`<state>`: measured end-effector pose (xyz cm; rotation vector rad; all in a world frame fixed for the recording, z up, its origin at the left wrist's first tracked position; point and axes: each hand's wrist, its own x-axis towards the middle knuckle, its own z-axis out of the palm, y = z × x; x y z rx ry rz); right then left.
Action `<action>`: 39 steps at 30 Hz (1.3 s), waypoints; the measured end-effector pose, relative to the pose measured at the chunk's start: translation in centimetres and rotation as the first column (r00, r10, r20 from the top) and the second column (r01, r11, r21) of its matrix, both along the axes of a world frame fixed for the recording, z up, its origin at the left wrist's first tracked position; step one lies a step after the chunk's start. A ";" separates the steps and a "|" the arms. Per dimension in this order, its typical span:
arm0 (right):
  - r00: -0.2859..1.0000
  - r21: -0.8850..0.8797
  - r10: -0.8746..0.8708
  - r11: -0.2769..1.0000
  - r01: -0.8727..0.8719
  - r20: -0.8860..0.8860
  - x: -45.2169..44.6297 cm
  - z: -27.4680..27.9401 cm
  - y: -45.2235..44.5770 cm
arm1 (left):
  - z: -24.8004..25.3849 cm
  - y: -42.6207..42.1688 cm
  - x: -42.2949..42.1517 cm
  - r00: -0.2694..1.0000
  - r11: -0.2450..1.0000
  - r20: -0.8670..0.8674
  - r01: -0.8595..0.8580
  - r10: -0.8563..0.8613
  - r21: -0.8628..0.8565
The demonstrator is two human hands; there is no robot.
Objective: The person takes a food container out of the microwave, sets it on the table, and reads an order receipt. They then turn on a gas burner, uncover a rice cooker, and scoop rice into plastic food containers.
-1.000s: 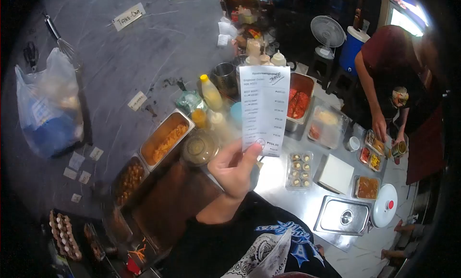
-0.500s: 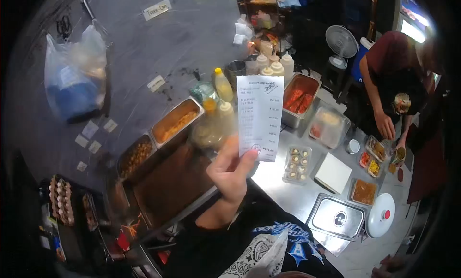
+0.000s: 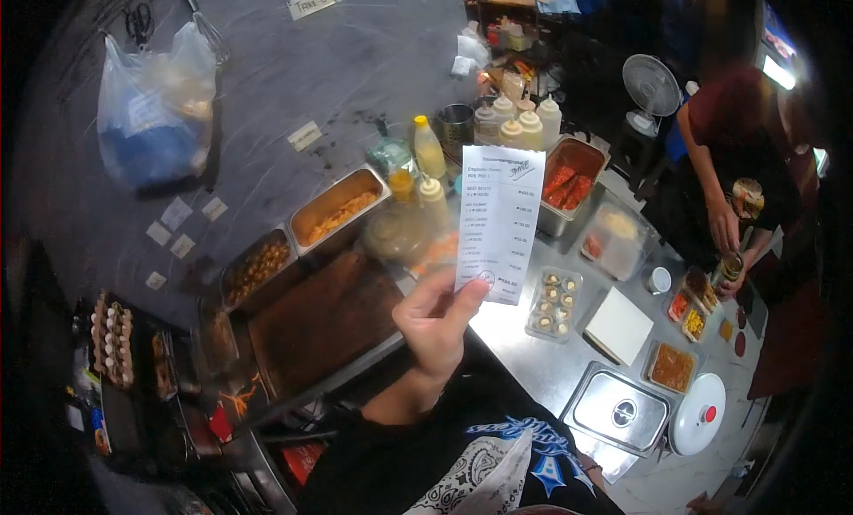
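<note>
My left hand (image 3: 435,327) holds up a printed paper receipt (image 3: 499,222), pinched at its lower edge with the thumb in front. Handwriting stands at its top right, and a pen circle is near the bottom. Behind the receipt lie a flat brown griddle (image 3: 320,324) and a steel counter (image 3: 511,333). A clear tray of small round pieces topped with white (image 3: 554,303) sits right of the receipt. At the bottom right edge a sliver of what looks like my right hand (image 3: 708,506) shows; its fingers are too cut off to read.
Squeeze bottles (image 3: 530,128) and a steel pan of red meat (image 3: 562,184) stand at the back. A lidded steel pan (image 3: 619,410) and white lid (image 3: 697,415) lie at right. A co-worker's hands (image 3: 727,235) handle a jar. Egg trays (image 3: 113,342) are at left.
The view has shifted slightly, so most surroundings sit further right. The receipt is still in my left hand and its print is sharper. The co-worker's hands have come together at the jar.
</note>
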<state>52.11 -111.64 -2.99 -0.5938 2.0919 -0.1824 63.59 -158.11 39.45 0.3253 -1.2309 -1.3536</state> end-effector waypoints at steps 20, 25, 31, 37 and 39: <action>0.952 -0.009 0.164 0.985 -0.172 -0.259 -1.2 18.4 -26.4 | 0.4 -8.4 -3.3 0.998 0.998 -0.031 0.059 -0.059 0.015; 0.963 0.040 0.199 0.980 -0.195 -0.180 -2.5 12.7 -26.6 | -0.2 -12.0 -3.2 0.983 0.983 0.006 0.186 -0.186 0.005; 0.982 0.081 0.167 0.984 -0.161 -0.082 -2.9 14.4 -28.2 | -0.8 -16.0 -4.5 0.971 0.970 -0.017 0.237 -0.237 0.047; 0.992 0.184 0.120 0.975 -0.126 0.044 -2.6 14.2 -29.0 | -2.3 -19.7 -6.6 0.958 0.950 -0.006 0.286 -0.287 0.123; 0.999 0.205 0.050 0.977 -0.053 0.017 -2.5 15.0 -29.6 | -2.9 -20.5 -7.3 0.954 0.940 -0.038 0.298 -0.296 0.167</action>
